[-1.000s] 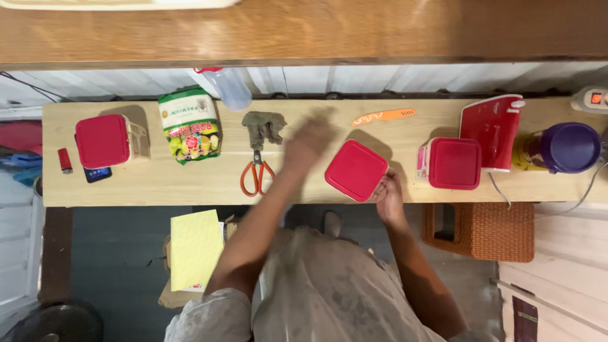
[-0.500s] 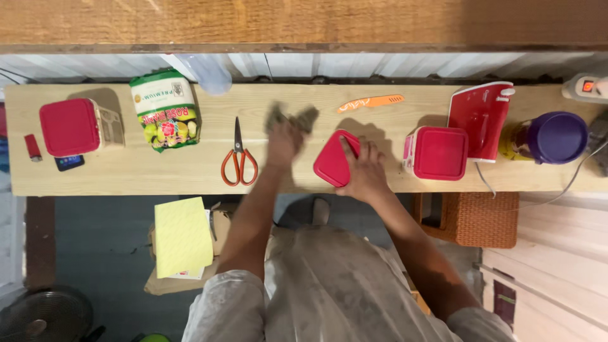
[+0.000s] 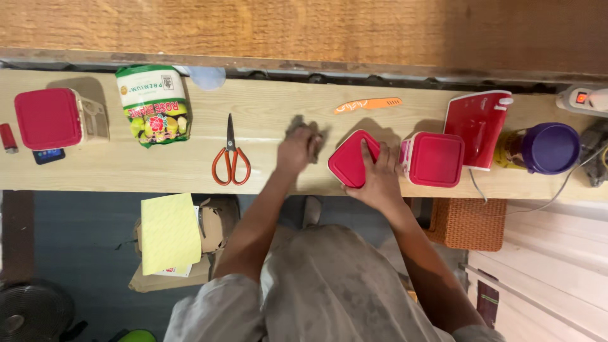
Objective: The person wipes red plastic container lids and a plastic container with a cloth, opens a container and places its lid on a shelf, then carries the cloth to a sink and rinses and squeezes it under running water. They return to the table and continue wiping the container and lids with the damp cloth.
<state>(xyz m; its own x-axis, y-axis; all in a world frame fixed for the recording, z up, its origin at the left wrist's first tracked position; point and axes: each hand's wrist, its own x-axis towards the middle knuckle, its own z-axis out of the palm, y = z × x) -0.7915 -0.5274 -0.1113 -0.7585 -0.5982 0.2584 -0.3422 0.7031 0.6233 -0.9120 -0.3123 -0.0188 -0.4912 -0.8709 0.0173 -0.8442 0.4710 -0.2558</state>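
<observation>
Currently the right hand lies flat, fingers spread, on a red square lid that sits tilted near the front edge of the pale wooden bench. The left hand is closed around a small grey cloth, which is blurred. The lid looks to be light, stiff, smooth plastic with rounded corners; it would likely slide on the bench, so a grip at two opposite edges seems safest. The cloth appears soft and limp, and can be taken anywhere. Just beside the lid stands a pink box with a red lid. Orange-handled scissors lie closed to the left, well apart. A glossy snack bag lies further left.
</observation>
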